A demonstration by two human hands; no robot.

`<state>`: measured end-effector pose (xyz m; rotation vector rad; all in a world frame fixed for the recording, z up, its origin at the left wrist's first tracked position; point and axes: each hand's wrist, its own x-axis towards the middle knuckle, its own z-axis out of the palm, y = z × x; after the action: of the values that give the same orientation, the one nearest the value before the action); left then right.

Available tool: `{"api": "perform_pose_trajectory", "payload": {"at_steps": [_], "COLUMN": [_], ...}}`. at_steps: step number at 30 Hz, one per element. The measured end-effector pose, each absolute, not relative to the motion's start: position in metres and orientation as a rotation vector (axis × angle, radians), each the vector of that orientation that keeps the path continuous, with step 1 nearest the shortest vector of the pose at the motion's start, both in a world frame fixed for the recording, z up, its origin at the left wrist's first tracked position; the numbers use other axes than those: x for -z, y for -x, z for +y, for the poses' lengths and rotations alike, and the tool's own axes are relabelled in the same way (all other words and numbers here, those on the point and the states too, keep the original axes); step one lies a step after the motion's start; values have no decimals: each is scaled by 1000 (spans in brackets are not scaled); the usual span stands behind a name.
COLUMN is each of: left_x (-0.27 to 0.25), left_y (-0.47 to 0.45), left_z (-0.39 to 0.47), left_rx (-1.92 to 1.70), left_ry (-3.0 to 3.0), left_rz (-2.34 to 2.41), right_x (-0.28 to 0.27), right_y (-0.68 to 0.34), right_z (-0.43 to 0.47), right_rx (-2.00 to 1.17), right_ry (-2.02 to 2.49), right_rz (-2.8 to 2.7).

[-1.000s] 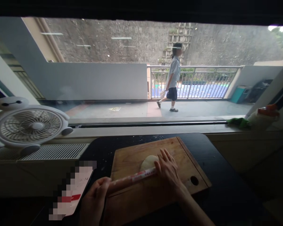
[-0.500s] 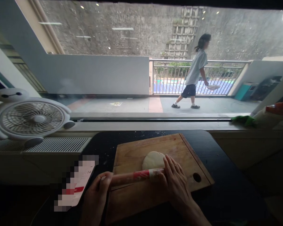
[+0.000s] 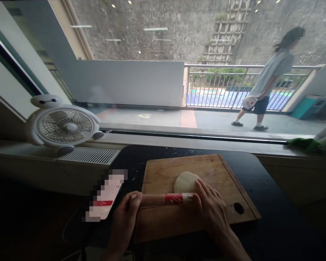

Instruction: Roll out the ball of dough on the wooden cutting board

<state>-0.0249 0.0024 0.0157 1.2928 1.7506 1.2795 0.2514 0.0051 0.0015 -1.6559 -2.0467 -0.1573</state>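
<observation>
A wooden rolling pin [image 3: 154,200] with a red and white label lies across the cutting board [image 3: 168,221]. My left hand [image 3: 129,206] is closed around its left end, thumb on top. At the other end, my right hand [image 3: 212,203] grips the pin, and its fingertips reach over to the near right edge of the dough [image 3: 185,182]. The dough is a pale, flattened round, just beyond the pin. My right hand covers part of its edge and the pin's right end.
Left of the board, a phone [image 3: 108,195] lies on the black table [image 3: 250,174], partly blurred out. A white fan [image 3: 70,127] stands on the ledge by the window. A green cloth [image 3: 305,145] rests on the sill at right. Outside, a person [image 3: 271,79] walks past a railing.
The view has shifted, so the board and hands appear further right. Both hands keep their hold on the rolling pin beside the dough. The person outside has walked to the right.
</observation>
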Motion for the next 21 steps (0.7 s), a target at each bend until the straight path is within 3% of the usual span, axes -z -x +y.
{"api": "perform_pose_trajectory", "payload": {"at_steps": [6, 14, 21], "left_x": [-19, -4, -21], "left_y": [19, 32, 18], "left_z": [4, -7, 9], "left_rx": [-1221, -1205, -1202], "left_ry": [-1320, -1315, -1355], "left_rz": [1773, 1760, 1807], "right_x": [-29, 12, -28], "right_y": [-241, -248, -240], "right_z": [75, -15, 70], "right_rx": [82, 237, 106], "right_ry": [1720, 1608, 1719], "right_rz": [-2003, -2040, -1988]}}
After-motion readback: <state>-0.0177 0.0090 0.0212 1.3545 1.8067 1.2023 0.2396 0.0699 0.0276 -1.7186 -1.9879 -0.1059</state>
